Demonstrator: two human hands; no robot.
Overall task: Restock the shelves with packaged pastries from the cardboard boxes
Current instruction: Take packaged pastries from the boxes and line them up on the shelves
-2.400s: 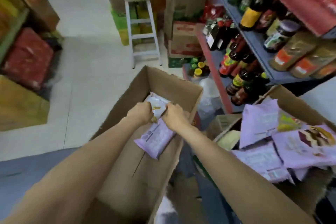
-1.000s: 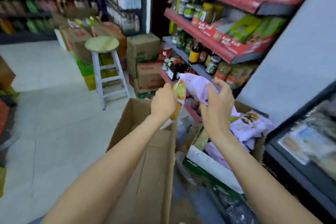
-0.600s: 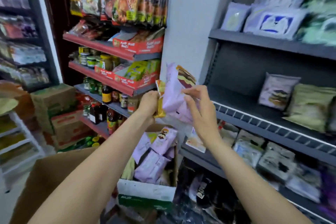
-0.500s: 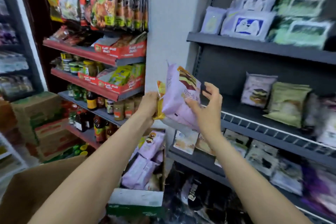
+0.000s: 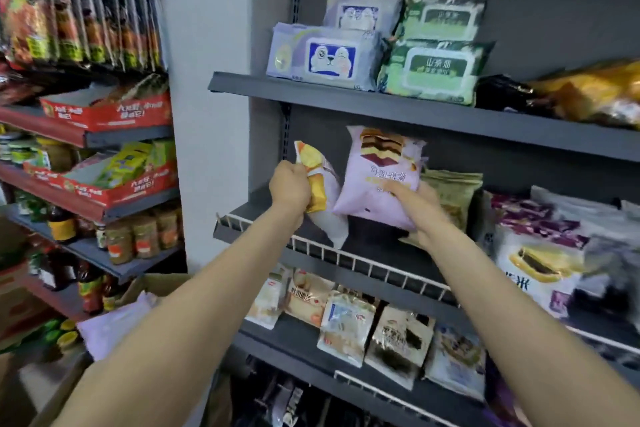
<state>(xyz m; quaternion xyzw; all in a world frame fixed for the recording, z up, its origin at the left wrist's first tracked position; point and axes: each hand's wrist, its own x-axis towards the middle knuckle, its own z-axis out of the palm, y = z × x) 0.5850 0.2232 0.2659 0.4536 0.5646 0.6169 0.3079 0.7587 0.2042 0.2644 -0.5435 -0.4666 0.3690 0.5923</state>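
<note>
Fingers (image 5: 398, 188) of the right hand (image 5: 415, 204) gripped a lilac plastic pastry packet (image 5: 379, 180) upright over the grey metal middle shelf (image 5: 381, 250). At 9 o'clock of it, the left hand (image 5: 289, 189) clutched a yellow-and-white pastry packet (image 5: 317, 177). Neither packet looked set down yet. More lilac packets (image 5: 110, 326) waited at 7 o'clock, so restocking seemed far from finished.

wipes (image 5: 325, 57) above, pastry bag (image 5: 379, 180) below
</note>
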